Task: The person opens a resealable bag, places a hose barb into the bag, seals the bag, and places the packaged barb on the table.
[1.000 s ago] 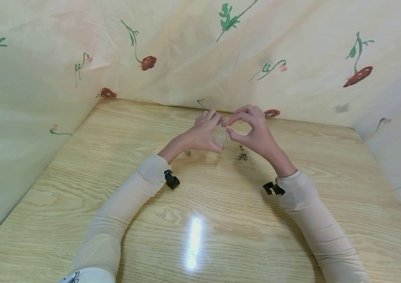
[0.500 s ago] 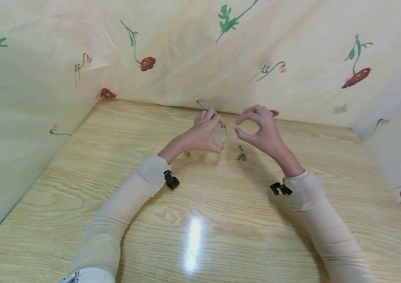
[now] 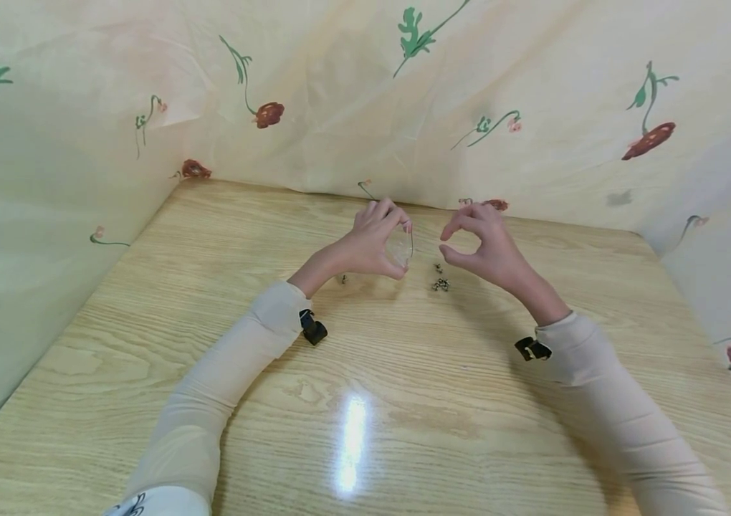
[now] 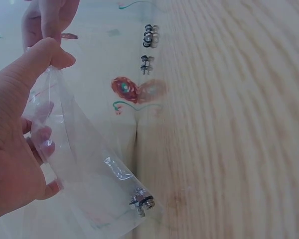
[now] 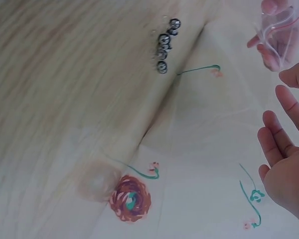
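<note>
My left hand (image 3: 375, 240) holds a clear plastic bag (image 4: 84, 144) near its mouth, thumb on one side and fingers on the other. A red line runs along the bag's mouth (image 5: 289, 24) in the right wrist view. Low in the bag lies a small shiny metal fitting (image 4: 141, 200) with a dark ring; whether it is one piece or more is unclear. To the right of the bag, my right hand (image 3: 484, 244) hovers with thumb and fingers bent in a loose C, a gap between the tips and nothing visible held. More metal fittings (image 3: 441, 284) lie on the table below it.
The wood-grain table (image 3: 262, 401) extends toward me and to both sides. A cream cloth (image 3: 340, 93) printed with flowers hangs behind and at the sides. A black wrist camera (image 3: 312, 327) is strapped to the left sleeve, another (image 3: 532, 349) to the right.
My right hand has moved from the bag's mouth to the right and slightly toward me, and its thumb and fingertips have come apart from the bag. The left hand and bag stay nearly still.
</note>
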Action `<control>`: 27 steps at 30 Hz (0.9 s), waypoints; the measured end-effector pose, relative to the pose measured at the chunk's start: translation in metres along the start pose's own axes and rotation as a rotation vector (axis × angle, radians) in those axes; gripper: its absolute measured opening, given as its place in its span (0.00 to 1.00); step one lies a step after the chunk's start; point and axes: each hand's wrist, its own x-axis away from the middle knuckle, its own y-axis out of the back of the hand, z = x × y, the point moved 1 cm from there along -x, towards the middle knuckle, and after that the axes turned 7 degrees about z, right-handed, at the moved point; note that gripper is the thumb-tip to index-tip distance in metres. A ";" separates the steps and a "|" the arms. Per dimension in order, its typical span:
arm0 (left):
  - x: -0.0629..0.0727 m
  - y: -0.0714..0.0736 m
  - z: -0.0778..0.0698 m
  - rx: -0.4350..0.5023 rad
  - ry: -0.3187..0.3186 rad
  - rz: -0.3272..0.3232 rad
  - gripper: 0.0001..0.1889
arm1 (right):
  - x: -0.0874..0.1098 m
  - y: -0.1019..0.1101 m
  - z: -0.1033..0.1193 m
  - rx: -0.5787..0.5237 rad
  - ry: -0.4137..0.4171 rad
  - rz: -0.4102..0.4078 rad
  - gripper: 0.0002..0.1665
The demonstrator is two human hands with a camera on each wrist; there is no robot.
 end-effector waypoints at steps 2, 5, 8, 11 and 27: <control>0.000 0.000 0.000 -0.001 0.002 0.002 0.29 | 0.002 0.000 -0.003 0.012 0.005 0.012 0.07; 0.000 0.000 -0.001 -0.007 0.005 0.003 0.29 | 0.005 -0.001 -0.006 0.030 0.006 0.035 0.07; -0.001 0.000 -0.001 -0.012 0.008 0.000 0.30 | 0.009 -0.003 -0.009 0.042 0.009 0.063 0.07; -0.001 0.000 0.000 -0.013 0.008 -0.004 0.30 | 0.012 -0.005 -0.010 0.040 0.006 0.089 0.08; -0.002 -0.003 0.003 -0.024 0.011 -0.016 0.30 | 0.027 -0.012 -0.015 0.027 -0.006 0.180 0.08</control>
